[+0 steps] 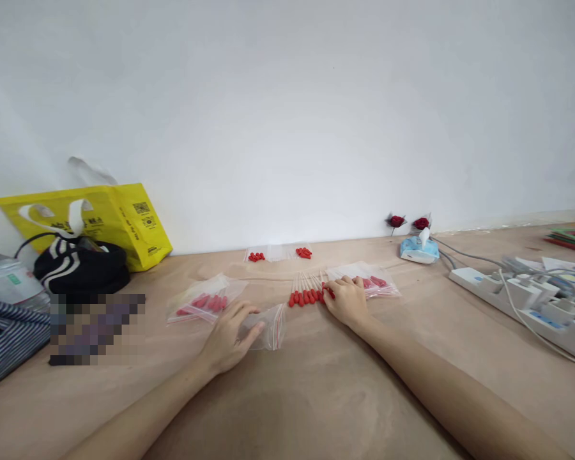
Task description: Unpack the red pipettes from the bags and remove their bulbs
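Note:
My left hand (232, 337) rests over a clear zip bag (269, 329), its thumb and fingers apart; part of the bag is hidden under the hand. Several thin pale sticks with red tips (306, 297) lie in a row on the table, tips toward me. At the right end of that row, my right hand (345, 301) is closed, fingertips pinching a red-tipped stick (328, 291). Behind my left hand lies a zip bag with red-tipped pieces (206, 302) inside. Another such bag (381, 281) lies partly hidden behind my right hand.
Two small red piles (256, 257) (303, 253) lie on clear bags by the wall. A yellow bag (144, 223), a black pouch (84, 265) and a bottle (9, 278) stand left. Tissues (419, 249), dark red flowers (421, 223) and a power strip (522, 300) with cables are right.

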Action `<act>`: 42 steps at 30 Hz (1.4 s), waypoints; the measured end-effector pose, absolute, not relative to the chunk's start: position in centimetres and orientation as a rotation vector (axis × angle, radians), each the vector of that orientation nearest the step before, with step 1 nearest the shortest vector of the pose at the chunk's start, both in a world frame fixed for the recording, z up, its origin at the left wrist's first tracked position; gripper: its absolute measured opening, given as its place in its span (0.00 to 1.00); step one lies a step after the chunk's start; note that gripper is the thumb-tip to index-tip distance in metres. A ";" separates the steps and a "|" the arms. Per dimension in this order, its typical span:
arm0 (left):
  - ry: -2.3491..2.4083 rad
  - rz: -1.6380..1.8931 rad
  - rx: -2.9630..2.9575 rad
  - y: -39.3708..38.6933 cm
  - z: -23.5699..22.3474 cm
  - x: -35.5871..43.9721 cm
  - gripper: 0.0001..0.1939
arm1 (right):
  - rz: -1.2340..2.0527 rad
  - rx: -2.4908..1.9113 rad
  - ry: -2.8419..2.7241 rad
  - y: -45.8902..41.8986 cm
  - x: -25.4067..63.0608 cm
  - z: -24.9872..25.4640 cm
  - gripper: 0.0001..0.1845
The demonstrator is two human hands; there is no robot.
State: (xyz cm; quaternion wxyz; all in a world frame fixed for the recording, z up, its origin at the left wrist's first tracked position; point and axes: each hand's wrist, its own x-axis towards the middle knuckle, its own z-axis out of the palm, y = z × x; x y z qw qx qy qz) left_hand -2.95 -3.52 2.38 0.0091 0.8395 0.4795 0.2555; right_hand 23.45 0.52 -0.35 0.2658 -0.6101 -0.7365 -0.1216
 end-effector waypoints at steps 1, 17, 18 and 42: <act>1.484 0.779 2.622 -3.8 2.0 -3.4 0.14 | -0.331 -1.647 -1.978 0.5 23.4 -0.3 0.10; 1.207 0.156 2.582 -4.0 2.0 -3.5 0.21 | -0.353 -1.543 -1.857 0.9 23.0 -0.3 0.12; 1.209 0.150 2.566 -4.1 2.2 -3.5 0.21 | -0.350 -1.520 -1.879 0.7 23.0 -0.4 0.12; 1.760 0.127 2.493 -5.2 2.3 -3.8 0.27 | -0.351 -1.039 -2.116 -3.4 24.0 -1.2 0.08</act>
